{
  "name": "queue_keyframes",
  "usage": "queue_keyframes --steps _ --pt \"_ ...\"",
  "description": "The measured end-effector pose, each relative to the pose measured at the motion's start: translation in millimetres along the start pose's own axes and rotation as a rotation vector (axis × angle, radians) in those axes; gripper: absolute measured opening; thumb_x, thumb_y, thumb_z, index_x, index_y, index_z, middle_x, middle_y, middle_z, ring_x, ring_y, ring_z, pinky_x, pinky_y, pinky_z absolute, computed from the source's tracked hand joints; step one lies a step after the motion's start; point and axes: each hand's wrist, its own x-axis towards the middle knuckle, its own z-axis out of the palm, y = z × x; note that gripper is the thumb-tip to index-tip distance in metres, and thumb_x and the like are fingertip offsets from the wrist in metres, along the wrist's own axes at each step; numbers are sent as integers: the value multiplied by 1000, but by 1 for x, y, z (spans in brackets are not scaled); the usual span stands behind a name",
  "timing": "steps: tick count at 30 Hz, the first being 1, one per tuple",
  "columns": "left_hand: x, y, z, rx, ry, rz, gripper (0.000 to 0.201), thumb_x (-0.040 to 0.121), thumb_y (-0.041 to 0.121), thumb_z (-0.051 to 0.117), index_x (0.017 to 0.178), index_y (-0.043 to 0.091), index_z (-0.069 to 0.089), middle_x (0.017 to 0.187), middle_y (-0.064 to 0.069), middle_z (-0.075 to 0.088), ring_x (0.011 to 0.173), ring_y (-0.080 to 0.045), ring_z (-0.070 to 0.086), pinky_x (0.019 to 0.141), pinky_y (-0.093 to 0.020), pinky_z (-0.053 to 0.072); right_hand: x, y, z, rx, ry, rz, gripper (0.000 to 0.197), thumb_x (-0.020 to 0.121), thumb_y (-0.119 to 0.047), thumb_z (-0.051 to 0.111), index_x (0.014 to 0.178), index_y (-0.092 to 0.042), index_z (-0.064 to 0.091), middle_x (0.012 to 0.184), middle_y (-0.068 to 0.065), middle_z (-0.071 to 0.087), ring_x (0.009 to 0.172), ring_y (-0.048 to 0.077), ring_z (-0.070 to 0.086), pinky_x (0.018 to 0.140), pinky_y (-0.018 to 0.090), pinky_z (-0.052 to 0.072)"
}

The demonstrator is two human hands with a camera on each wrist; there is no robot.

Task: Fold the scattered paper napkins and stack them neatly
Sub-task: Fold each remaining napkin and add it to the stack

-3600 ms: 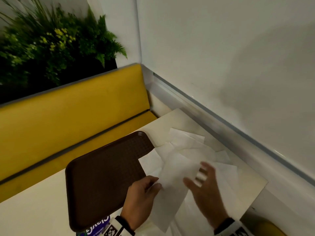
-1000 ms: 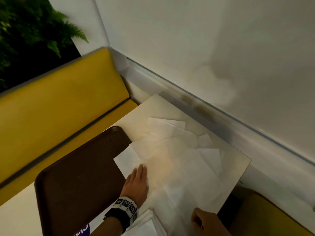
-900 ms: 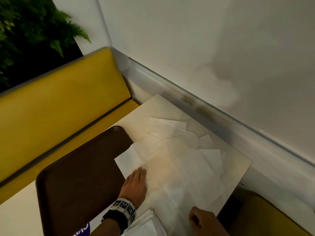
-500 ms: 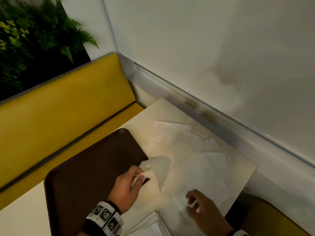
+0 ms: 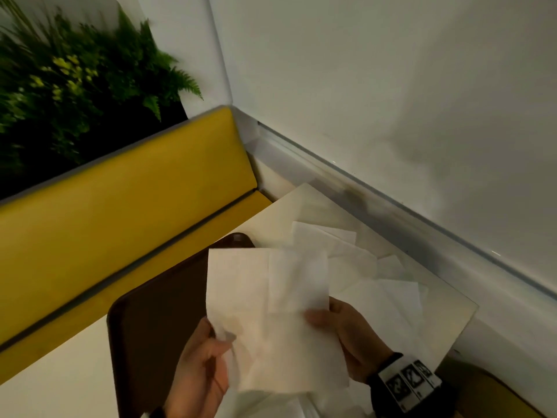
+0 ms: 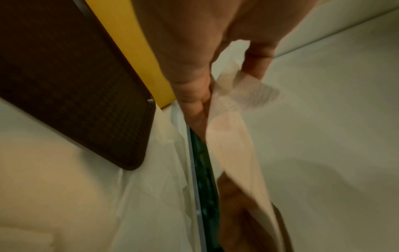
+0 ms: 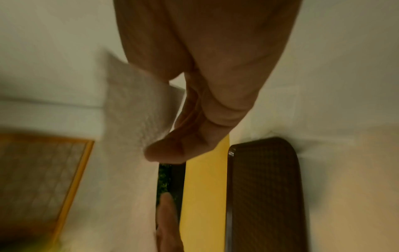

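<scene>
A white paper napkin hangs lifted above the table between both hands. My left hand pinches its lower left edge, thumb on the front; the left wrist view shows the napkin caught between thumb and fingers. At the napkin's right edge my right hand pinches it, seen close in the right wrist view as a napkin under the thumb. Several unfolded napkins lie scattered on the cream table behind. A few more napkins lie below the hands.
A dark brown tray lies on the table to the left of the napkins. A yellow bench runs behind the table, with green plants above it. A white wall with a ledge borders the table on the right.
The left hand lifted a napkin off the pile by the tray. The right hand came up from the near edge and took the other side; the napkin now hangs in the air.
</scene>
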Motion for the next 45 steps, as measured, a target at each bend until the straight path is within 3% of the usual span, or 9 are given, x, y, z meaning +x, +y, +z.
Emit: queue_keyframes --steps 7,15,25,27,30,34,37,40,45 --pt "17 10 -4 267 -146 -26 33 81 7 65 112 0 57 106 -24 69 95 -42 66 76 -45 54 -19 -2 -6 -326 227 -97 15 90 -3 58 97 1 71 79 18 70 63 26 65 54 31 54" --pt "30 1 18 571 -207 109 33 81 -2 70 110 10 61 103 -10 73 94 -29 71 85 -53 55 -36 -7 -25 -377 400 -149 13 90 -8 62 95 -10 74 80 15 74 66 25 68 58 32 57" --pt "29 33 35 498 -355 495 17 73 -3 70 86 7 75 91 -4 76 86 -18 73 70 -24 57 -60 -40 -43 -211 95 -394 35 60 -26 86 87 -5 77 103 20 72 94 35 69 72 39 60" --pt "34 31 31 532 -371 487 13 72 -7 72 73 6 72 88 -9 75 85 -21 72 69 -25 56 -58 -41 -50 -219 59 -384 8 78 -1 69 74 -4 75 103 21 70 95 36 66 76 41 59" --pt "36 29 26 550 -431 408 16 74 -10 68 68 4 69 86 -16 74 81 -29 72 66 -30 58 -57 -37 -56 -262 102 -305 43 89 13 43 66 -8 73 99 15 68 91 34 64 77 46 56" --pt "30 35 30 616 -426 388 22 83 -14 60 73 4 69 83 -17 73 74 -32 72 61 -33 59 -61 -43 -65 -232 18 -234 37 76 19 40 84 -3 68 104 19 67 100 41 60 76 43 55" --pt "21 40 39 642 -466 401 27 85 -16 55 72 3 69 85 -19 73 76 -37 71 64 -44 59 -65 -64 -57 -740 -77 -274 58 59 -2 50 115 -18 60 121 3 65 118 19 58 97 40 48" --pt "15 40 48 710 -526 455 36 83 -21 52 67 7 69 87 -15 72 79 -32 70 65 -40 58 -49 -72 -18 -1213 -132 -261 44 82 -25 56 124 -38 53 124 -15 61 117 4 54 96 31 48" --pt "13 46 44 790 -516 527 33 79 -21 59 64 7 70 93 -8 70 86 -22 69 72 -33 57 -22 -61 20 -1365 -194 -418 31 92 -45 54 105 -19 67 103 -1 71 90 12 66 83 29 57"
